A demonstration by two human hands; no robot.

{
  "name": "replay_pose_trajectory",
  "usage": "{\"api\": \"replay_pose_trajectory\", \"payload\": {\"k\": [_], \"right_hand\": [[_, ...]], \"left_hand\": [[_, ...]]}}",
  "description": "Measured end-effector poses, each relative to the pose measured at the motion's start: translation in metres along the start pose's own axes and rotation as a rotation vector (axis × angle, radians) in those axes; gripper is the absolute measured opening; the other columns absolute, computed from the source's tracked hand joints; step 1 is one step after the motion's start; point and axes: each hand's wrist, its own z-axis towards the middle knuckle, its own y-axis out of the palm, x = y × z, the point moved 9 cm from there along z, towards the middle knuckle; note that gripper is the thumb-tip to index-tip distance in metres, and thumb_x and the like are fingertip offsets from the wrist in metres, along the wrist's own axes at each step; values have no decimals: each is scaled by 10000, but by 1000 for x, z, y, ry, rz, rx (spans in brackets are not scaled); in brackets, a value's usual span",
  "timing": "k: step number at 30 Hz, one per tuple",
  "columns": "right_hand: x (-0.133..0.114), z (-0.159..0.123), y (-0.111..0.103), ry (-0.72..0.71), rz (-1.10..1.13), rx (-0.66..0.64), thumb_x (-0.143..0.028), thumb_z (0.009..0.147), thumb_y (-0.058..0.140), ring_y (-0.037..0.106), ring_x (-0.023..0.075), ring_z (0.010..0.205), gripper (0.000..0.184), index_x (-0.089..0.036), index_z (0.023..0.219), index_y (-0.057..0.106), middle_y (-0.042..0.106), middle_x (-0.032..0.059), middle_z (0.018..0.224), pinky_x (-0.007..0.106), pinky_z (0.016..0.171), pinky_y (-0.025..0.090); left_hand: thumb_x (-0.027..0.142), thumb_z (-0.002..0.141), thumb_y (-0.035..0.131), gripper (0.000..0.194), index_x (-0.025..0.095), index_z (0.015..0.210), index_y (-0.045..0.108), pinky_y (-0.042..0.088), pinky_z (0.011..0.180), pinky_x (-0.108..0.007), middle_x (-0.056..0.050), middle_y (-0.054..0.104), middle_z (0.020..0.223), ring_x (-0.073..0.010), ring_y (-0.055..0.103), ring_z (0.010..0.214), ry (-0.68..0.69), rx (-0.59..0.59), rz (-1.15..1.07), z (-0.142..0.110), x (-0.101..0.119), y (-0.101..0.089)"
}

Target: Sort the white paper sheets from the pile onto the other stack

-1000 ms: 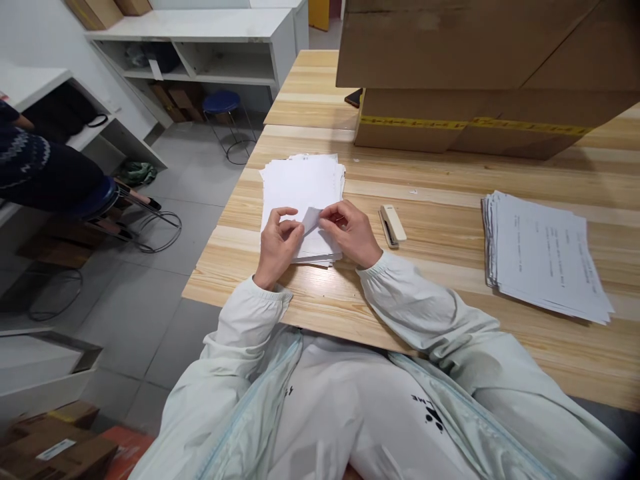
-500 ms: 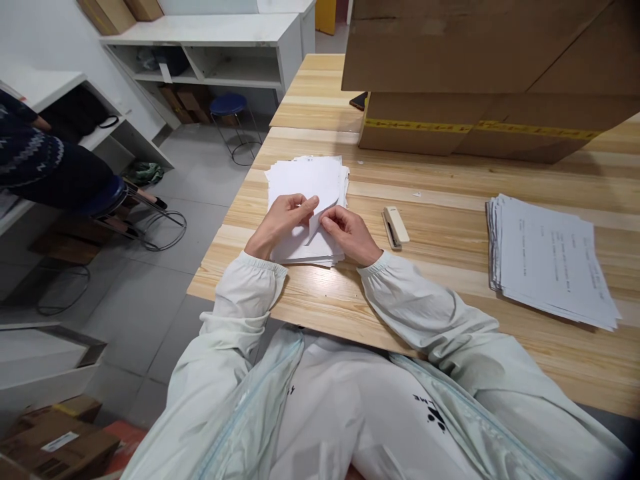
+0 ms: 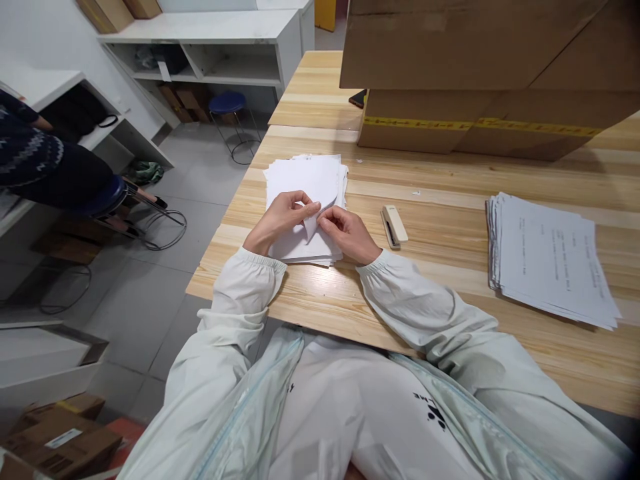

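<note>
A stack of white paper (image 3: 303,175) lies near the table's left edge, its sheets uneven at the rim. Over it, my left hand (image 3: 289,215) pinches a lifted sheet of paper (image 3: 311,230) between thumb and fingers. My right hand (image 3: 346,230) is closed on the same sheet's edge from the right, and the sheet bends up between the two hands. A cream stapler (image 3: 394,227) rests on the table just right of my right hand, touched by neither hand.
Printed sheets (image 3: 550,260) form a pile on the right. Large cardboard boxes (image 3: 480,67) stand at the back, with a dark phone (image 3: 357,99) beside them. Small paper scraps dot the wooden table (image 3: 440,267). At left, a person (image 3: 45,147) sits on a stool; another blue stool (image 3: 227,102) stands behind.
My left fingertips have shifted slightly right along the lifted sheet, closer to my right hand. The stack, stapler and printed pile stay where they were.
</note>
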Motion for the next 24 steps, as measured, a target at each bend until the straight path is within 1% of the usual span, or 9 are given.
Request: {"api": "replay_pose_trajectory", "payload": {"k": [3, 5, 7, 9, 12, 14, 16, 21, 24], "right_hand": [[1, -1, -1, 12, 27, 12, -420, 887, 579, 558, 133, 733, 237, -191, 834, 608, 647, 4, 798, 281, 701, 437], [6, -2, -4, 77, 127, 58, -486, 893, 570, 566, 131, 687, 285, -208, 828, 561, 628, 1, 759, 280, 657, 465], [14, -4, -9, 173, 233, 129, -562, 883, 569, 565, 128, 623, 337, -230, 858, 513, 596, -15, 711, 271, 582, 480], [21, -6, -13, 242, 267, 188, -585, 832, 634, 550, 123, 577, 377, -248, 909, 484, 568, -37, 693, 256, 515, 468], [22, -5, -18, 217, 184, 204, -419, 742, 744, 489, 95, 537, 378, -252, 973, 495, 552, -59, 726, 236, 495, 426], [20, -3, -19, 153, 98, 178, -289, 732, 698, 450, 81, 530, 304, -239, 990, 545, 537, -59, 735, 239, 526, 409], [20, -2, -18, 111, 35, 148, -229, 744, 614, 460, 89, 558, 225, -218, 968, 609, 536, -44, 737, 252, 566, 411], [23, -1, -16, 122, 7, 110, -207, 738, 527, 543, 135, 651, 248, -184, 919, 695, 621, 0, 753, 274, 613, 431], [20, -1, -18, 160, 24, 125, -272, 779, 571, 537, 135, 619, 210, -184, 897, 721, 631, -1, 708, 272, 593, 436]], "left_hand": [[370, 743, 748, 230, 177, 744, 623, 241, 452, -218, 35, 524, 508, -83, 421, 450, -16, -23, -8, -2, -3, 1], [258, 713, 731, 157, 184, 807, 628, 243, 444, -213, 50, 516, 510, -81, 419, 444, -28, -39, -16, -6, -4, 3], [145, 653, 702, 247, 199, 878, 617, 258, 445, -206, 75, 491, 513, -80, 427, 451, -25, -23, -42, -11, -5, 3], [97, 611, 673, 368, 215, 951, 596, 278, 452, -199, 93, 479, 530, -79, 444, 465, -10, 40, -117, -15, -9, 1], [121, 597, 669, 465, 226, 1036, 562, 331, 472, -202, 97, 501, 574, -80, 462, 479, 6, 216, -349, -20, -22, -10], [150, 596, 680, 484, 229, 1057, 553, 388, 513, -214, 85, 523, 617, -87, 496, 516, 20, 332, -525, -21, -33, -21], [165, 600, 688, 483, 231, 1059, 554, 447, 577, -232, 58, 568, 688, -101, 554, 592, 17, 400, -674, -21, -45, -30], [162, 627, 671, 398, 246, 1004, 577, 538, 715, -287, -29, 691, 928, -155, 662, 803, -9, 474, -858, -22, -63, -45], [239, 655, 720, 379, 253, 1016, 605, 550, 737, -300, -35, 709, 956, -176, 683, 857, 41, 434, -794, -25, -55, -42]]}}
